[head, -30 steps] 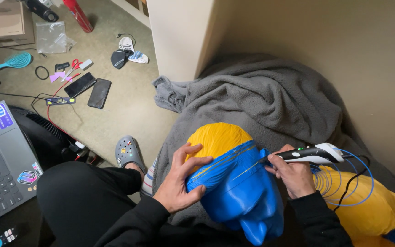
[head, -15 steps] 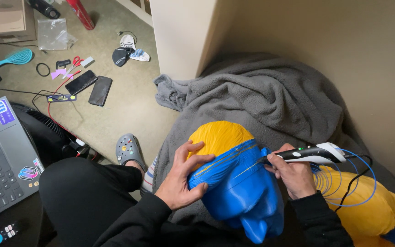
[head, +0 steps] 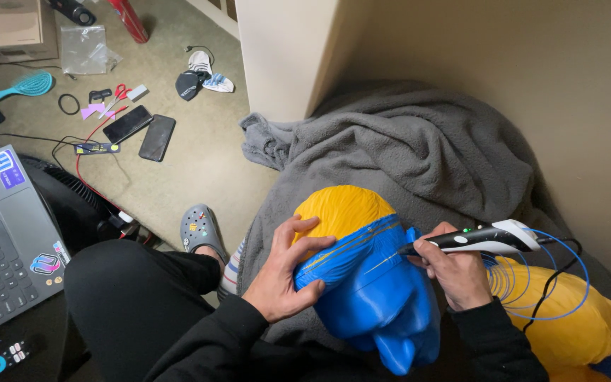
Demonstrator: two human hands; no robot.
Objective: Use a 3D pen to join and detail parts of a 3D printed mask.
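Observation:
A blue and yellow moulded figure head [head: 369,283] rests on my lap over a grey blanket [head: 404,155]. My left hand [head: 284,272] grips its left side, fingers spread across the seam between yellow and blue. A black and white pen-shaped tool [head: 479,239] sits in my right hand [head: 454,272], its thin tip touching the blue surface near the seam. Blue filament [head: 553,283] loops from the back of the tool.
A yellow figure body [head: 574,332] lies at the right. A laptop [head: 1,240] is at the left, a grey clog [head: 199,230] on my foot. Two phones [head: 143,131], scissors [head: 114,95], a teal hairbrush [head: 26,86] and a cardboard box [head: 5,28] lie on the carpet.
The view has shifted slightly. Both hands stay on the head and the tool tip remains at the blue surface.

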